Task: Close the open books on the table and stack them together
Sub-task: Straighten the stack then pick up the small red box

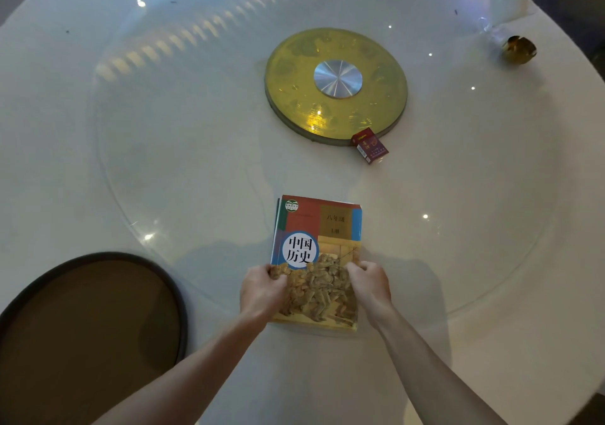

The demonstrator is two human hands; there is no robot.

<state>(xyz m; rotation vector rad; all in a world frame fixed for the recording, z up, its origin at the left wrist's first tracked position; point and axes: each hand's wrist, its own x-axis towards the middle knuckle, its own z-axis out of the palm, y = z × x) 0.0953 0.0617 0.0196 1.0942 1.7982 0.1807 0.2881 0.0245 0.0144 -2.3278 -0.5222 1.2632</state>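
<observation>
Left hand (262, 288), right hand (370, 280): fingers curled, pinching the side edges of the closed top book (319, 261). Stack of books (277, 218): near table (491, 261) edge, lower covers peeking out at left. Risk: uneven squeeze could skew the stack on the glass turntable (196, 149).

Restaurant dining room: round table (82, 149), glass turntable (183, 103) on gold hub (376, 110).
</observation>
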